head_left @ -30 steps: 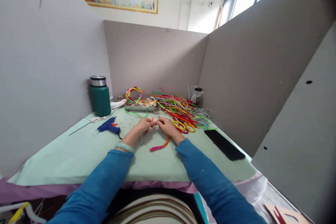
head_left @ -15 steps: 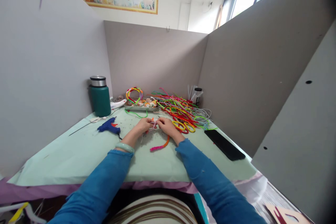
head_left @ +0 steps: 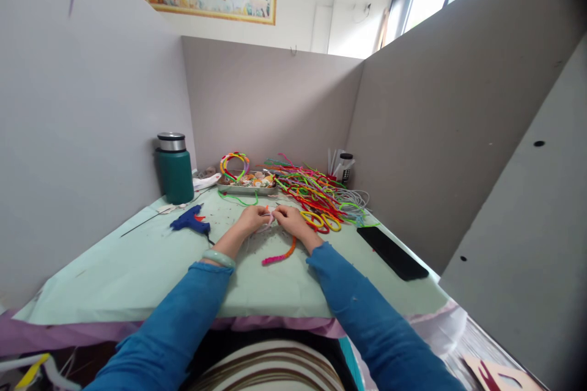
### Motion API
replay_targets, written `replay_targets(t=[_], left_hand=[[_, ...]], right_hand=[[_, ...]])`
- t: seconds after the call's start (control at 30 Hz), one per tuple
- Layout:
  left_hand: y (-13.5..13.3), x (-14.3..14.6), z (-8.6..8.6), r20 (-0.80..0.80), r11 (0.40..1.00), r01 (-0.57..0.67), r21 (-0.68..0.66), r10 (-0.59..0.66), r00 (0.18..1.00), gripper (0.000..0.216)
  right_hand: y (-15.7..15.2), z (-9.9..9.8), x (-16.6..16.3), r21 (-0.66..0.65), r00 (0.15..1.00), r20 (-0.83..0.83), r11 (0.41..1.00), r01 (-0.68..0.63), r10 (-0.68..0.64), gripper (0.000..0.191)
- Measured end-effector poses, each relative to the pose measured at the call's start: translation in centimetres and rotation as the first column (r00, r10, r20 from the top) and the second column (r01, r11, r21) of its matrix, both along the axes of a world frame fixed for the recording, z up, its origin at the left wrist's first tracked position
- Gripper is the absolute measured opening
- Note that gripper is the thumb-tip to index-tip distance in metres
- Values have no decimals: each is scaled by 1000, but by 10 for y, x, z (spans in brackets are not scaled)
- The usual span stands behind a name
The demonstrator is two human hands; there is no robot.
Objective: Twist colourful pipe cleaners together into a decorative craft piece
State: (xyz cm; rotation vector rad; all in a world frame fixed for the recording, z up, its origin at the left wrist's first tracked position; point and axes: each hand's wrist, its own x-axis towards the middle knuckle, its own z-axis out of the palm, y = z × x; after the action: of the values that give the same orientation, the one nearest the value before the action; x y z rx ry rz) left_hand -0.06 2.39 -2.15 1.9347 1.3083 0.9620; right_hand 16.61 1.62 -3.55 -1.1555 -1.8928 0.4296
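Close together over the middle of the table, my left hand and my right hand pinch a pale pink pipe cleaner between their fingertips. Its far parts are partly hidden by the fingers. A bit of orange shows just above the fingertips. From below my right hand curves a pipe cleaner piece, orange turning to bright pink, lying on the cloth; whether it joins the held piece is hidden. Yellow-handled scissors lie right beside my right wrist.
A blue glue gun and a green bottle stand left. Behind are a metal tray of small pieces, a multicoloured ring and a heap of pipe cleaners. A black phone lies right. Grey panels enclose the table.
My left fingers have shifted slightly around the pale pink pipe cleaner, and its visible part now hangs a little differently. My right hand stays almost still.
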Motion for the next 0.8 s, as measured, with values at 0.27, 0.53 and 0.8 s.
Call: replay_targets(t=[0.27,0.53,0.8], left_hand=[[-7,1,6,18,999,15,-43,-14,1000,34],[-11,4,10,35,998,5,-68,-2,999,37],[-10,3,11,7,998,16,-58,-15,1000,36]], right_hand=[[1,1,0,-1,1000,-1,1000,18,-18,24],[3,0,1,8,999,24,1000,25,-25,28],[2,0,1,8,999,31,1000,27,-27,30]])
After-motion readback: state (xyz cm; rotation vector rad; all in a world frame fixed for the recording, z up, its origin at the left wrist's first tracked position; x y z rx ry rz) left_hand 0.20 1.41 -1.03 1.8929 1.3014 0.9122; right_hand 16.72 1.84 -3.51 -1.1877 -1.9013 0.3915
